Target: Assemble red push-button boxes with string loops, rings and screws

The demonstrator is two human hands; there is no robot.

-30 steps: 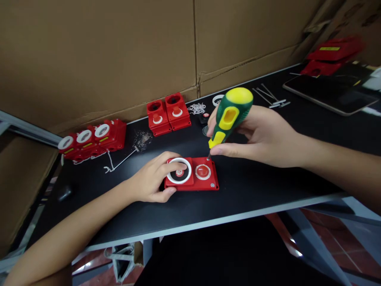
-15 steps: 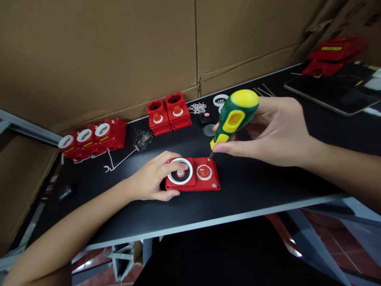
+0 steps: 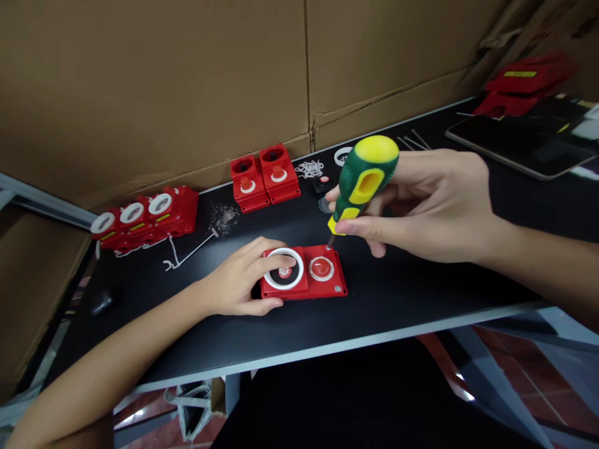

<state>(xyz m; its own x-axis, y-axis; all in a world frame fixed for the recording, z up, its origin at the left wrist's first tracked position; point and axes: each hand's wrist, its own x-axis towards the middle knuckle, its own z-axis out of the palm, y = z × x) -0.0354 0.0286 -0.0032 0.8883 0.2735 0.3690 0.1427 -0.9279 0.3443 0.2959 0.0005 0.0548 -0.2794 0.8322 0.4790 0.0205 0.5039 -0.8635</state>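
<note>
My left hand [image 3: 248, 277] grips the left end of a red alarm unit [image 3: 322, 289] lying on the black table. One finger rests over the unit's round black part, inside its white ring [image 3: 300, 274]. A red dome [image 3: 321, 267] with a whitish rim sits on the unit's right half, and a screw [image 3: 337, 289] shows at the near right corner. In my right hand [image 3: 435, 206] is a green and yellow screwdriver [image 3: 367, 178], gripped by its handle and tilted. Its tip meets the unit's far right corner, where a small metal screw head seems to sit.
Two red units [image 3: 266, 178] stand at the back, beside white cord [image 3: 309, 169]. More red units with white rings [image 3: 159, 215] are at left, near debris [image 3: 224, 218] and a thin rod [image 3: 196, 249]. A dark tablet [image 3: 519, 146] lies at right. Cardboard [image 3: 187, 81] walls the back.
My right hand's fingers have shifted around the screwdriver, and one now hangs lower. The handle has tipped slightly left, with the tip still at the same corner. My left hand stays put.
</note>
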